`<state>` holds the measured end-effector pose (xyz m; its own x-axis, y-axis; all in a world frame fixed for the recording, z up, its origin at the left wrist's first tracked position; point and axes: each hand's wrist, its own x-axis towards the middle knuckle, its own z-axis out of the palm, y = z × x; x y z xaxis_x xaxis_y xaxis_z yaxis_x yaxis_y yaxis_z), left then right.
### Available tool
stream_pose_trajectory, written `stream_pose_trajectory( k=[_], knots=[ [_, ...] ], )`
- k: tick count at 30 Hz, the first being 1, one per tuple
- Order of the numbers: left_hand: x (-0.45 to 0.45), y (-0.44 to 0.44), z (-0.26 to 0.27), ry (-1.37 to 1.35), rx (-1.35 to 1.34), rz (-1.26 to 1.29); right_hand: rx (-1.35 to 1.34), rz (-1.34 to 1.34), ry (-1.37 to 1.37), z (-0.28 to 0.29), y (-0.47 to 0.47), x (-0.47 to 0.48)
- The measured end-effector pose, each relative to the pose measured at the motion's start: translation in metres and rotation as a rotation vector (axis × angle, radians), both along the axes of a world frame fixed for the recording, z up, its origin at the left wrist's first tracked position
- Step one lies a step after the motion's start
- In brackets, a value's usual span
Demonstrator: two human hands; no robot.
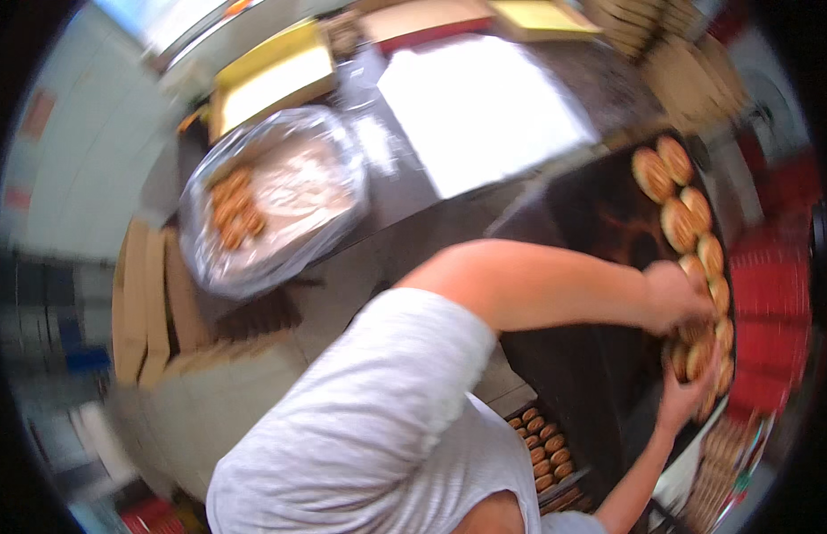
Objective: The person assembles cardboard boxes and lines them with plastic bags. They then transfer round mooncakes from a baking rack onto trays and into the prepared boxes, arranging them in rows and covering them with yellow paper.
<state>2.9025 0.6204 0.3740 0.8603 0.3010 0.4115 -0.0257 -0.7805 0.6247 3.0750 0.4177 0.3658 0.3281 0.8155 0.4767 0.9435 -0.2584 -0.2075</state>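
Round golden-brown pastries (679,223) lie in two close rows along the right edge of a dark tray (587,213). My left hand (684,300) reaches across from the left, its fingers down on the middle of the rows. Blur and the hand itself hide whether it grips any. Just below it, my right hand (692,394) spans several pastries at the lower end, thumb on one side and fingers on the other. A plastic-lined box (273,200) at the left holds a small group of browned pastries (234,210) at one side.
White sheets (487,113) lie on the dark table behind the tray. Yellow box trays (273,77) stand at the back. More pastries (544,447) sit on a lower rack by my body. Flattened cardboard (143,300) leans at left; a red crate (767,327) is beyond the tray.
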Motion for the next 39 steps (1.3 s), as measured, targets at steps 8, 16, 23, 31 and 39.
stream_pose_trajectory(
  k=[8, 16, 23, 31, 39],
  knots=[
    [-0.173, 0.018, 0.029, -0.613, -0.120, 0.239, 0.347, 0.101, -0.027, 0.080, 0.022, -0.097],
    [-0.535, 0.041, -0.158, -0.513, -0.440, 1.292, -0.032, 0.796, 1.000, -0.076, 0.227, -0.413],
    [-0.717, 0.114, -0.264, -0.165, -0.241, 1.775, -0.122, 0.991, 0.657, -0.226, 0.396, -0.690],
    [-0.774, 0.193, -0.356, 0.163, 0.109, 1.732, -0.162, 0.995, 0.455, -0.340, 0.473, -0.796],
    [-0.737, 0.126, -0.336, 0.104, 0.045, 1.664, -0.180, 1.018, 0.506, -0.328, 0.406, -0.742]
  ],
)
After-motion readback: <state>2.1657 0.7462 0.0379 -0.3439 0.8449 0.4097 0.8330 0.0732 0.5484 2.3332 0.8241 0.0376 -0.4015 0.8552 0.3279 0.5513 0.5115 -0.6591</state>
